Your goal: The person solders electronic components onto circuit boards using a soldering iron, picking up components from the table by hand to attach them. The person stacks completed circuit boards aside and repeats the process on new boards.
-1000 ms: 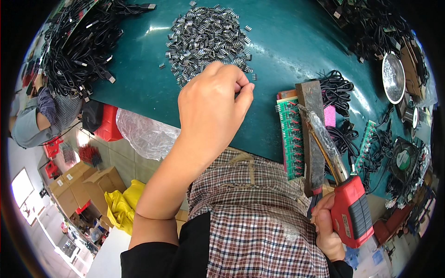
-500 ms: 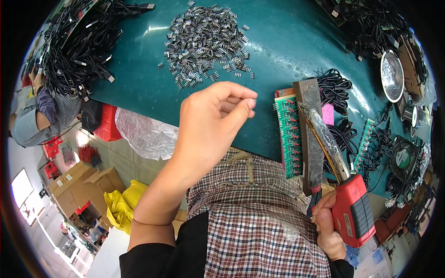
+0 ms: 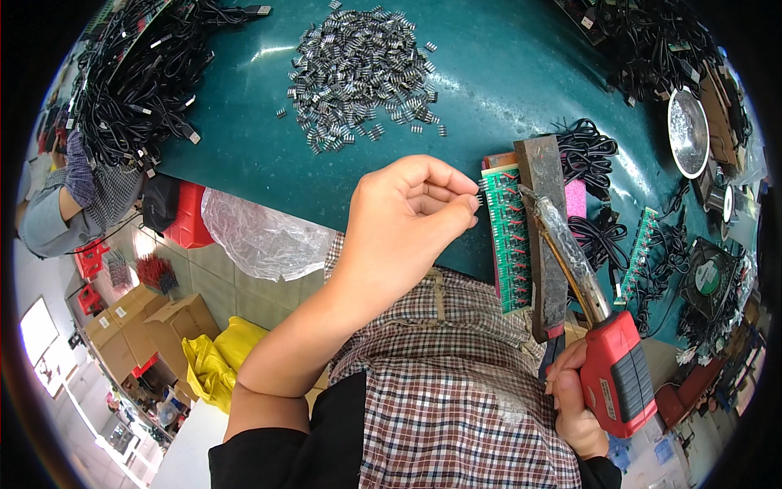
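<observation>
My right hand is wrapped round the red and black handle of a soldering iron. The iron's tip lies over the upper part of a green circuit board strip with red and white parts along it. That board leans against a dark, worn bar. At the board's upper left edge, thumb and forefinger of my left hand pinch a tiny pinned connector, mostly hidden by the fingertips. Similar small black connectors with metal pins lie in a big pile beyond my left hand.
Bundles of black USB cables cover the far left of the green table, with more cables right of the bar. A second board strip, a fan and an oval dish sit at right. Another person's arm shows at left.
My left hand has moved right with the connector, up to the board's edge. The iron's tip has shifted slightly left, over the board.
</observation>
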A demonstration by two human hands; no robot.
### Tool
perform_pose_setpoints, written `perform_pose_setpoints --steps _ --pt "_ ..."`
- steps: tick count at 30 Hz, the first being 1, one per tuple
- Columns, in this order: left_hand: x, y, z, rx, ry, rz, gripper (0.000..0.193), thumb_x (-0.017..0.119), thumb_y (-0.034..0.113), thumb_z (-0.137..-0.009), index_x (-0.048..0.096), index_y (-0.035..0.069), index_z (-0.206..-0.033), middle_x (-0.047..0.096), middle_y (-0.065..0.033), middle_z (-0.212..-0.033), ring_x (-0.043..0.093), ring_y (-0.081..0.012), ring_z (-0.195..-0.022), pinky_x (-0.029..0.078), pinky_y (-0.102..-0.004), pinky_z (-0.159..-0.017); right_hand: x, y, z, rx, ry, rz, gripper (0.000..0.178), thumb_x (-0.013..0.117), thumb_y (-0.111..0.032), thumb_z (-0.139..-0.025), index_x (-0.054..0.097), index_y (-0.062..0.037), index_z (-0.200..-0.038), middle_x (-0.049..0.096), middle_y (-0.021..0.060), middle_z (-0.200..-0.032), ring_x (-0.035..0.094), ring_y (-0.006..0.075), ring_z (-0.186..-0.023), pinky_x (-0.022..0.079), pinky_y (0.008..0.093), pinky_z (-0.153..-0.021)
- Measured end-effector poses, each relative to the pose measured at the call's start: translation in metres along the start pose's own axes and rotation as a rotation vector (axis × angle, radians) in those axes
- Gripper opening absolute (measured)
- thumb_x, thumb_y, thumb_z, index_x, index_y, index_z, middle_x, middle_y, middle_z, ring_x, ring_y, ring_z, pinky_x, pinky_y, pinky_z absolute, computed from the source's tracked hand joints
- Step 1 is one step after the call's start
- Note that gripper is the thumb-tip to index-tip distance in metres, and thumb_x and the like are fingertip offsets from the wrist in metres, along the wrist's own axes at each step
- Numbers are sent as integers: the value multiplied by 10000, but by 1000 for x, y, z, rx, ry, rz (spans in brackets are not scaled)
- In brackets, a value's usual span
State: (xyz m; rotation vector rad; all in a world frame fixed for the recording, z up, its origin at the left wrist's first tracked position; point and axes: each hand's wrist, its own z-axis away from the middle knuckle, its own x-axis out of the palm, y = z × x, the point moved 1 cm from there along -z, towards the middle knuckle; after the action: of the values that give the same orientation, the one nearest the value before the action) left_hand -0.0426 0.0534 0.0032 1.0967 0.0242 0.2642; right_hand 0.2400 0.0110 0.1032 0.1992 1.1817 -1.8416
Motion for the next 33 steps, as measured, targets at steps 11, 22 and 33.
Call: perform_pose_setpoints --steps 11,22,33 --pt "7 -1 -6 19 44 -39 165 724 -46 -884 605 10 -984 710 -53 -866 690 -90 -753 559 -225 -694 9 18 0 -84 42 -28 244 791 -68 -747 732 -44 -983 683 88 -807 684 290 -679 549 367 -635" --pt "12 -3 -6 30 80 -51 151 741 20 -849 621 1 -938 711 -59 -821 678 -89 -740 552 -259 -698 8 20 -6 -59 -19 -48 255 804 -81 -748 726 -57 -990 698 96 -844 702 303 -723 563 385 -664" --pt "12 -4 -9 45 83 -74 147 734 32 -830 625 -4 -921 710 -66 -807 676 -101 -726 554 -273 -702 11 17 -11 -122 -7 -112 252 801 -52 -750 714 -48 -986 693 102 -843 692 308 -717 553 390 -651"
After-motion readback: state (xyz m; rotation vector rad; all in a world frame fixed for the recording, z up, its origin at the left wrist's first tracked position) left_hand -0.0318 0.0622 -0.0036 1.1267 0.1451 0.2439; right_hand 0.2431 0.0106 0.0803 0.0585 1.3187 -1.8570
